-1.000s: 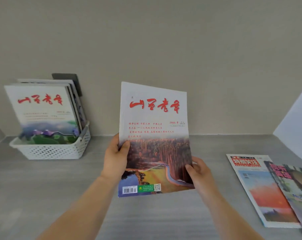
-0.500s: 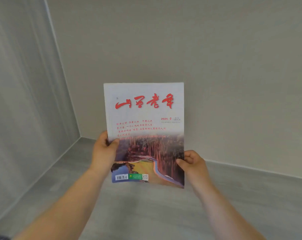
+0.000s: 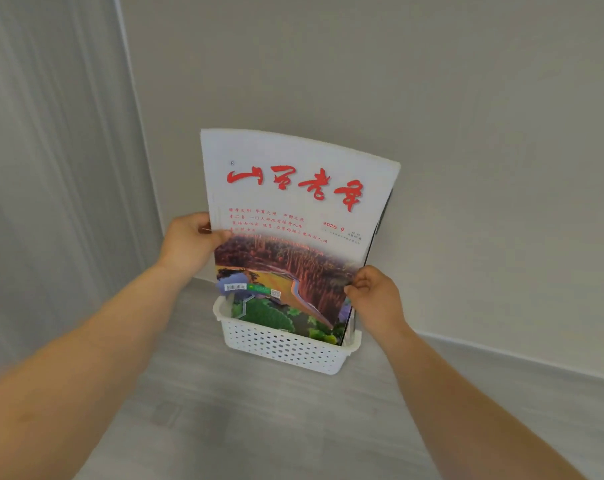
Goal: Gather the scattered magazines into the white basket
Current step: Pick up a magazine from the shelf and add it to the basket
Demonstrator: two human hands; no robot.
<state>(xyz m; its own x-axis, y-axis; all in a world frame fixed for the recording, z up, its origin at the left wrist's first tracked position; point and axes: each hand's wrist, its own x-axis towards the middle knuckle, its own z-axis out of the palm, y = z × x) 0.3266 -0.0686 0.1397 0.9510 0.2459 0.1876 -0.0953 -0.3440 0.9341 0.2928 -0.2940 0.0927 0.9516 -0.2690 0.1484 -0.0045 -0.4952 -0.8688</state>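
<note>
Left hand (image 3: 189, 245) grips the magazine (image 3: 293, 216) at its 9 o'clock edge, thumb on the cover, fingers hidden behind. The magazine stands nearly upright over the white basket (image 3: 283, 344), lower edge dipping inside the rim in front of the magazines already filed there (image 3: 269, 315); can't tell if it has bottomed out. Right hand (image 3: 376, 299) pinches the 4 o'clock corner, thumb and fingertips closed on the cover edge. Basket sits on the grey desk (image 3: 293, 427), against the wall.

Handling guess: light, thin, floppy. The top edge already bows, so it probably won't stand unsupported. Glossy cover looks slick, so edge pinches are right: hold the two sides low, keep it taut, guide the bottom corners in. Risk: a corner catching on the rim or the covers in front creasing.
</note>
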